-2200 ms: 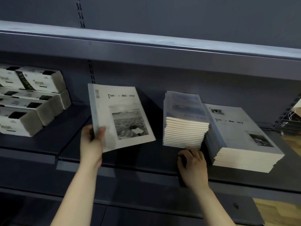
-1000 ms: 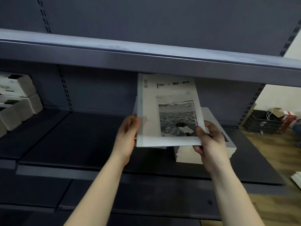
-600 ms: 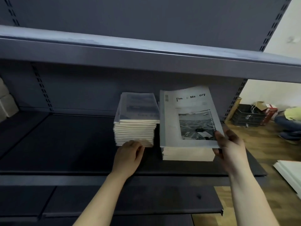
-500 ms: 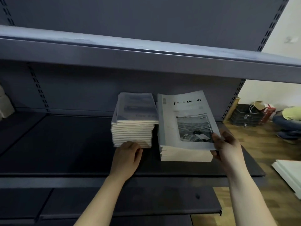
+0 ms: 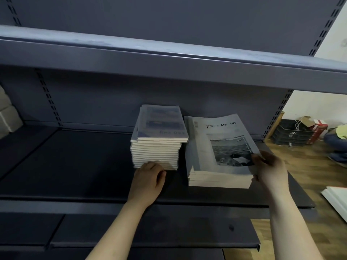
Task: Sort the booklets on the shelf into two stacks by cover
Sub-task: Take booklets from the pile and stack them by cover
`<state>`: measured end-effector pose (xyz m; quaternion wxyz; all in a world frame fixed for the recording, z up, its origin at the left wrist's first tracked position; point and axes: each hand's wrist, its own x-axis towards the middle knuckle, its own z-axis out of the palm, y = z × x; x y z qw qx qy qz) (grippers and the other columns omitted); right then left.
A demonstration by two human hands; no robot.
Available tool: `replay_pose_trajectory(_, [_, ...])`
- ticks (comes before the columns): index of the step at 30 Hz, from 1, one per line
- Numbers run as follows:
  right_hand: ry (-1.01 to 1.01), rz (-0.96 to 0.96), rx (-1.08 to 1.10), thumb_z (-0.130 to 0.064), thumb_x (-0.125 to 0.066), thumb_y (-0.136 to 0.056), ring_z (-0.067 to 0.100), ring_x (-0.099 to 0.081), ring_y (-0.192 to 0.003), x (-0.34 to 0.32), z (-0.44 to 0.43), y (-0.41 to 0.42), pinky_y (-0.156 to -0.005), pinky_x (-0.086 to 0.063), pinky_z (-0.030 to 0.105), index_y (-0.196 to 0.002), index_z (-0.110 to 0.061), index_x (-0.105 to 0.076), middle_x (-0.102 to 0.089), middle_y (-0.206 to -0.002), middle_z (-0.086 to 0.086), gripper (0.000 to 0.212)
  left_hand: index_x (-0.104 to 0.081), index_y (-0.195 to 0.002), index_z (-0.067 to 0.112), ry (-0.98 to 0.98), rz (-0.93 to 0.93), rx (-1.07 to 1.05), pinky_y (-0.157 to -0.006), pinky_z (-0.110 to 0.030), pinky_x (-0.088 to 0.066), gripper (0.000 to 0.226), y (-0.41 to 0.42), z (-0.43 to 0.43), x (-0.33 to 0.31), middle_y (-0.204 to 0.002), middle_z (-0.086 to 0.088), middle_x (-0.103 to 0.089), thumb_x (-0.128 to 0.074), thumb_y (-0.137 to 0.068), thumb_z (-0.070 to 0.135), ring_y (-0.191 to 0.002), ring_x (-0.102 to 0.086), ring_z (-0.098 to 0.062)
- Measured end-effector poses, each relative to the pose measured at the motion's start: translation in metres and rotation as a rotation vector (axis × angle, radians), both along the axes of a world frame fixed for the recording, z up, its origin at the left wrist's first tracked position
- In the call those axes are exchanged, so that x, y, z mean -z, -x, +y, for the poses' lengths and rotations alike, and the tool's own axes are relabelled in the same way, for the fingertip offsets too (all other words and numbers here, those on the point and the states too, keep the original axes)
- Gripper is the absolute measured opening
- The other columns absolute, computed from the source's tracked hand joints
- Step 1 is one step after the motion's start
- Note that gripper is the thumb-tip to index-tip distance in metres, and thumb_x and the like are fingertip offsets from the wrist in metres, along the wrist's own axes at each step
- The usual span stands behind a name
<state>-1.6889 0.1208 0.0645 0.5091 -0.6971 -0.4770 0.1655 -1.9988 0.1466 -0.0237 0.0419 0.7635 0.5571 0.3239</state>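
Right hand point(image 5: 272, 171) fingers pinch the top booklet point(image 5: 212, 139) on right stack point(image 5: 219, 180); left hand point(image 5: 148, 177) fingers curl against left stack point(image 5: 155, 152).

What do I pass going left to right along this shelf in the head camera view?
White boxes at the left edge → blue-cover stack → Time Memory stack → right hand, pinching the top booklet of that stack → black crate on the floor.

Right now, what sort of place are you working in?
Likely a stockroom or shop backroom: dark metal shelving with slotted uprights, stacked booklets, and a crate of clutter on the wooden floor.
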Motion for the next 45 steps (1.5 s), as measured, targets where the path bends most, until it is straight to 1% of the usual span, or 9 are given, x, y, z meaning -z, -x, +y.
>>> replay_pose_trajectory(3, [0.020, -0.214, 0.061, -0.026, -0.058, -0.087, 0.034, -0.062, -0.077, 0.000, 0.003, -0.005, -0.065, -0.046, 0.036, -0.099, -0.016, -0.068, -0.068, -0.081, 0.013, 0.018, -0.065, -0.093, 0.021, 0.002, -0.001, -0.004, -0.077, -0.027, -0.038, 0.014, 0.000, 0.000, 0.000, -0.095, 0.008, -0.058, -0.051, -0.093, 0.025, -0.089, -0.050, -0.011])
replay_pose_trajectory(5, [0.007, -0.198, 0.066, -0.034, -0.064, -0.085, 0.033, -0.064, -0.086, 0.001, 0.001, -0.005, -0.071, -0.050, 0.038, -0.108, -0.020, -0.066, -0.069, -0.093, 0.011, 0.027, -0.064, -0.094, 0.021, 0.008, 0.000, -0.006, -0.078, -0.028, -0.039, 0.014, 0.000, 0.000, 0.000, -0.096, 0.008, -0.057, -0.051, -0.093, 0.025, -0.090, -0.050, -0.011])
replay_pose_trajectory(9, [0.056, -0.256, -0.092, -0.039, -0.071, -0.079, 0.020, -0.060, -0.091, 0.002, -0.008, -0.001, -0.072, -0.042, 0.031, -0.093, -0.028, -0.069, -0.066, -0.094, -0.001, 0.018, -0.065, -0.092, 0.020, 0.006, 0.008, -0.007, -0.078, -0.030, -0.042, 0.014, -0.001, 0.000, -0.001, -0.095, 0.008, -0.057, -0.051, -0.093, 0.025, -0.089, -0.051, -0.012])
replay_pose_trajectory(14, [0.115, -0.261, -0.202, -0.039, -0.082, -0.065, 0.009, -0.054, -0.097, -0.001, -0.015, 0.002, -0.077, -0.040, 0.026, -0.112, -0.029, -0.066, -0.058, -0.112, -0.008, 0.051, -0.065, -0.094, 0.021, 0.013, 0.020, -0.017, -0.079, -0.030, -0.041, 0.015, -0.002, -0.001, -0.001, -0.097, 0.008, -0.057, -0.051, -0.093, 0.025, -0.091, -0.050, -0.012])
replay_pose_trajectory(27, [0.096, -0.306, -0.275, -0.035, -0.081, -0.068, -0.013, -0.046, -0.079, -0.002, 0.010, 0.000, -0.066, -0.033, 0.004, -0.121, -0.026, -0.063, -0.055, -0.125, -0.004, 0.057, -0.066, -0.094, 0.021, 0.013, 0.022, -0.044, -0.079, -0.028, -0.037, 0.015, -0.005, -0.002, -0.002, -0.099, 0.009, -0.056, -0.051, -0.093, 0.025, -0.092, -0.049, -0.012])
replay_pose_trajectory(33, [0.093, -0.299, -0.279, -0.032, -0.082, -0.068, 0.010, -0.050, -0.101, 0.003, 0.014, -0.004, -0.080, -0.036, 0.025, -0.121, -0.024, -0.063, -0.057, -0.122, -0.002, 0.057, -0.065, -0.092, 0.022, 0.015, 0.037, -0.052, -0.078, -0.028, -0.037, 0.014, -0.005, 0.001, 0.000, -0.099, 0.010, -0.055, -0.051, -0.092, 0.026, -0.092, -0.048, -0.011])
replay_pose_trajectory(39, [0.105, -0.299, -0.268, -0.035, -0.080, -0.069, 0.013, -0.049, -0.106, 0.005, 0.012, -0.002, -0.084, -0.036, 0.029, -0.120, -0.026, -0.064, -0.057, -0.123, -0.001, 0.054, -0.064, -0.090, 0.021, 0.014, 0.045, -0.044, -0.075, -0.028, -0.036, 0.013, -0.004, 0.001, -0.001, -0.097, 0.009, -0.056, -0.052, -0.091, 0.026, -0.090, -0.049, -0.013])
replay_pose_trajectory(42, [0.128, -0.416, -0.156, -0.051, -0.077, -0.065, 0.029, -0.039, -0.128, 0.004, 0.007, 0.002, -0.098, -0.032, 0.039, -0.117, -0.032, -0.065, -0.054, -0.132, 0.008, 0.057, -0.064, -0.089, 0.021, 0.029, 0.038, -0.019, -0.075, -0.028, -0.036, 0.012, -0.002, -0.002, -0.003, -0.095, 0.008, -0.055, -0.053, -0.091, 0.023, -0.089, -0.049, -0.013])
replay_pose_trajectory(45, [0.044, -0.492, -0.112, -0.043, -0.080, -0.067, 0.033, -0.040, -0.128, -0.002, -0.001, 0.015, -0.099, -0.037, 0.044, -0.112, -0.021, -0.069, -0.059, -0.124, 0.013, 0.052, -0.063, -0.090, 0.022, 0.056, 0.001, -0.020, -0.076, -0.029, -0.042, 0.010, 0.005, -0.009, -0.009, -0.094, 0.009, -0.056, -0.052, -0.092, 0.023, -0.088, -0.050, -0.011])
